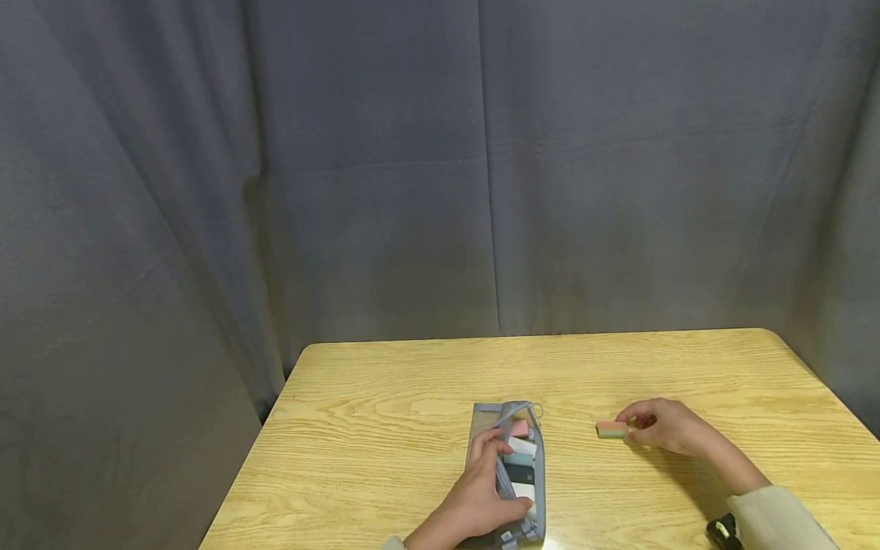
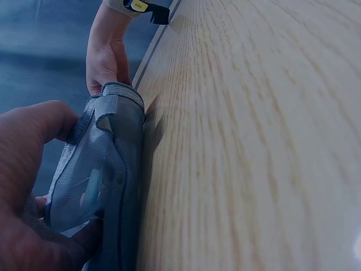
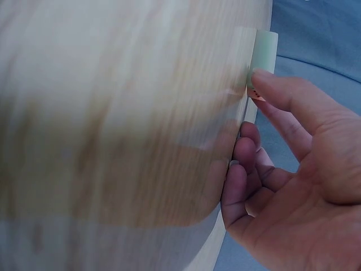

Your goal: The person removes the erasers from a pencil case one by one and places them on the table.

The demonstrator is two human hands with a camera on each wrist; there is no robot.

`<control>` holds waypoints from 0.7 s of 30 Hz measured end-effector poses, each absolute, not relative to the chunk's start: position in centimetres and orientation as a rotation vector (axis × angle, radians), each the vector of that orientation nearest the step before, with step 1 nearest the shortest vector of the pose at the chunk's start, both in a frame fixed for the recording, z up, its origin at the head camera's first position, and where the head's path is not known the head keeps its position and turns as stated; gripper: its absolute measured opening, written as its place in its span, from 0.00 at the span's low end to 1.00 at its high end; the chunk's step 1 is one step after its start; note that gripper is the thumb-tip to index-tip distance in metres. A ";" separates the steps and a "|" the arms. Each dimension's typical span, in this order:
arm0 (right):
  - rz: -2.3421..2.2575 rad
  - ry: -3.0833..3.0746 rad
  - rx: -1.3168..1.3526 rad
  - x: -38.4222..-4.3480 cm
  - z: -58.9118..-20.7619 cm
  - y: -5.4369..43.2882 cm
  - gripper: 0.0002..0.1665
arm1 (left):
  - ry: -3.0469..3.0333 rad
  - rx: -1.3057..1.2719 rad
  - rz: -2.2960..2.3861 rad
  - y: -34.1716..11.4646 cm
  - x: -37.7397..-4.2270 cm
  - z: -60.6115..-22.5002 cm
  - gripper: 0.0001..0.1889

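Observation:
A grey-blue mesh zip pouch (image 1: 540,489) lies on the table with its mouth spread. My left hand (image 1: 481,489) grips it, fingers at the far side of the mouth and thumb on the near part. Through the mouth show several small blocks like erasers: a pink one (image 1: 519,428), a teal one (image 1: 519,459) and a dark one (image 1: 520,474), with white ones between. To the right, my right hand (image 1: 665,428) pinches one end of an orange-and-green eraser (image 1: 610,429) between thumb and index finger, low over the tabletop. The other fingers curl against the table in the right wrist view.
The wood-grain table (image 1: 385,397) has rounded far corners. Behind it and on both sides hang grey curtains (image 1: 385,191). A ring zip pull (image 1: 538,410) sticks out at the pouch's far end. A black device (image 1: 723,530) is strapped at the right wrist.

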State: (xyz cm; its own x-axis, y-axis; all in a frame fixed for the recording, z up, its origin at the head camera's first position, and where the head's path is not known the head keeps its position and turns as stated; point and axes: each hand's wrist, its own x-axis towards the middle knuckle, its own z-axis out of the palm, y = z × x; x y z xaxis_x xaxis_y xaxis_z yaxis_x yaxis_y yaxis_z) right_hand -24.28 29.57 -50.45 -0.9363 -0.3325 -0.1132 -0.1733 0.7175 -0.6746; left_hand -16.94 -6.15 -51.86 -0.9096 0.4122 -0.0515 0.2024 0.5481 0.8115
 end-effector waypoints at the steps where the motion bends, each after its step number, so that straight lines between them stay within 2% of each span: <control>1: -1.021 2.702 -0.408 -24.3 -50.5 29.6 0.16 | 2.549 0.515 1.290 -6.1 -16.9 -51.9 0.31; 21: -1.030 2.669 -0.415 -23.9 -49.6 29.4 0.22 | 2.518 0.507 1.311 -6.2 -16.9 -51.9 0.32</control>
State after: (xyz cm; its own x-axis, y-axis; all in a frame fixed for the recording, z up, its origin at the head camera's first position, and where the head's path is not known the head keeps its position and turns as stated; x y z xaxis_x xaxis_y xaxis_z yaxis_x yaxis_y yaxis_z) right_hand -23.95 29.41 -49.62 -0.9281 -0.3494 -0.1287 -0.1723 0.7093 -0.6835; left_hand -16.89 -6.23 -51.91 -0.9061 0.4179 -0.0660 0.1857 0.5329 0.8256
